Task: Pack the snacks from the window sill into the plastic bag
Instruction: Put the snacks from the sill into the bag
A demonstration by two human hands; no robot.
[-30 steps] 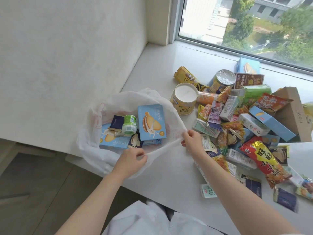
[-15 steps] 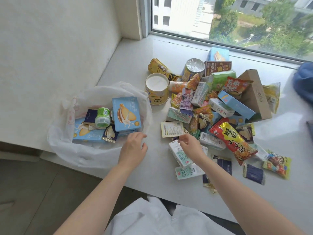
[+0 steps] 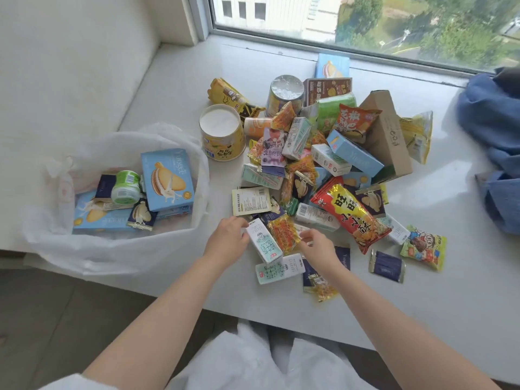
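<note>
The white plastic bag lies open at the sill's left edge. It holds light-blue biscuit boxes, a small green-capped bottle and dark sachets. To its right a heap of snacks covers the window sill. My left hand grips the left side of a small white-and-mint carton at the heap's near edge. An orange snack packet leans against that carton, and my right hand pinches its right edge with curled fingers. A second similar carton lies flat just below.
A yellow cup, a foil-topped tub, a red packet and a tipped cardboard box sit in the heap. Blue cloth lies at the right. The sill's front edge drops to the floor.
Both hands let go of the bag's rim and moved right to the heap's near edge. The carton now stands between them, with my left hand on it and my right hand on the orange packet.
</note>
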